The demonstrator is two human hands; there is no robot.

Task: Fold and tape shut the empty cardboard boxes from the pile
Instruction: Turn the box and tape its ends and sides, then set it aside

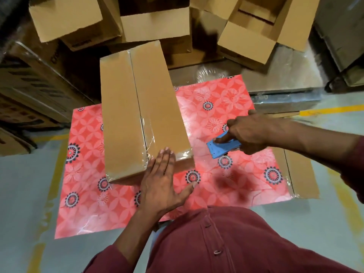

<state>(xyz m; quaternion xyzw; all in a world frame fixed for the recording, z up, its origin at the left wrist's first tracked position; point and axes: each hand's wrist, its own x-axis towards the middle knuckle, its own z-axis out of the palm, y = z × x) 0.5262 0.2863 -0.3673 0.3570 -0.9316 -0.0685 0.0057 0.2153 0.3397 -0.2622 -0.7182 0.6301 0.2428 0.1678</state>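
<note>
A closed cardboard box (137, 115) lies on a red flower-patterned sheet (226, 107) that covers the work surface, its two top flaps meeting along a middle seam. Clear tape (146, 134) runs over the near part of that seam and down the near end; what is inside cannot be seen.

At the far side stands a pile of open boxes (157, 22). Three with raised flaps can be counted, one far left, one far middle and one far right (262, 26); as far as their insides show, they hold nothing. Dark cartons (29, 89) with printing too blurred to read are stacked at the left. A flat piece of cardboard (299, 174) sticks out from under the sheet's right edge.

The left hand (163, 180) rests with straight, slightly spread fingers on the near end of the closed box, thumb out to the right. The right hand (254, 131), to the right of the box and apart from it, grips a blue tape dispenser (220, 146) with fingers curled round it, the forefinger laid along its top.
</note>
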